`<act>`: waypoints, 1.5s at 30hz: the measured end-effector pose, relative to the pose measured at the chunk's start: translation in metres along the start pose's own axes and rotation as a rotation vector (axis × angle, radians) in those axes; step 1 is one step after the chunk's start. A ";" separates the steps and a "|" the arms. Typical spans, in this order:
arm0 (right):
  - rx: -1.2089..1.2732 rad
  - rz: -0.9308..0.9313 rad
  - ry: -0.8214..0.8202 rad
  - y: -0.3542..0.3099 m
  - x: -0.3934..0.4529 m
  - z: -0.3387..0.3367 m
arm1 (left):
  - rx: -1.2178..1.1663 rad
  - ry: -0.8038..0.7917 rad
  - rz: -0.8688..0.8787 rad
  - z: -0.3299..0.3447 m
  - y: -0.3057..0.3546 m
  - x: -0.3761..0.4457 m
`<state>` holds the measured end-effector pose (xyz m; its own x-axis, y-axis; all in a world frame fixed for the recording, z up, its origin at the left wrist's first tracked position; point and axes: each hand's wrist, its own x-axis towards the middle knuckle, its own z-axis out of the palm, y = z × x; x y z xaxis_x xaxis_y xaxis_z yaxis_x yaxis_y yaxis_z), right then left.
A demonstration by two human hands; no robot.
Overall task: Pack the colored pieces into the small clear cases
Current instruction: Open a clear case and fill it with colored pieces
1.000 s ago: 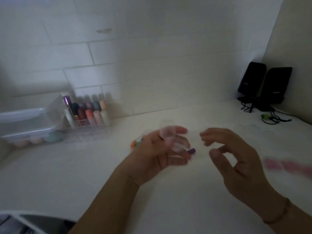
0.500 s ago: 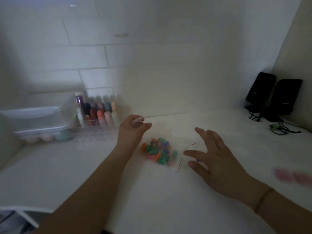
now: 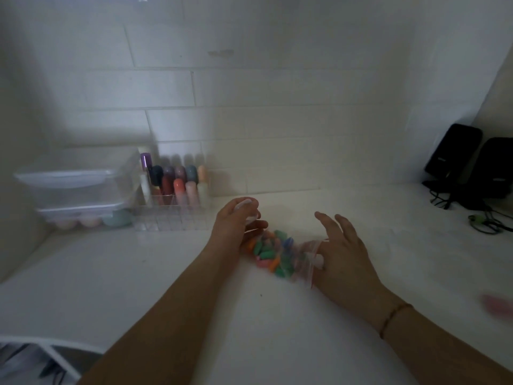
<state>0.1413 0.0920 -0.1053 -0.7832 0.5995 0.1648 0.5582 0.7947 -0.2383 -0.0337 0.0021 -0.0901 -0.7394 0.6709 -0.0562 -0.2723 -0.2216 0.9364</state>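
A clear zip bag (image 3: 301, 258) full of small colored pieces (image 3: 270, 250) lies on the white counter between my hands. My left hand (image 3: 233, 223) is just behind the bag's left end, fingers curled round a small clear case (image 3: 247, 209) that is blurred and mostly hidden by them. My right hand (image 3: 342, 252) lies at the bag's red-lined open end with fingers spread and straight, thumb touching the plastic.
A clear organizer with colored bottles (image 3: 177, 187) stands against the tiled wall, next to stacked clear plastic boxes (image 3: 77, 187). Black speakers (image 3: 469, 165) and cables (image 3: 484, 225) fill the right corner. Blurred pink items (image 3: 497, 304) lie at the right edge. The counter edge runs lower left.
My left hand carried the clear case from the centre to the left, behind the bag. My right hand lowered onto the bag's open end. The bag of pieces came into view.
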 end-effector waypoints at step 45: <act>0.372 -0.285 0.569 0.008 -0.086 -0.051 | -0.100 -0.659 0.102 0.074 -0.025 -0.101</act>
<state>0.2272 0.0516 -0.0724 -0.5641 0.4113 0.7160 0.1452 0.9030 -0.4043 0.0933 -0.0077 -0.0823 -0.2432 0.9276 0.2837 -0.3000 -0.3501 0.8874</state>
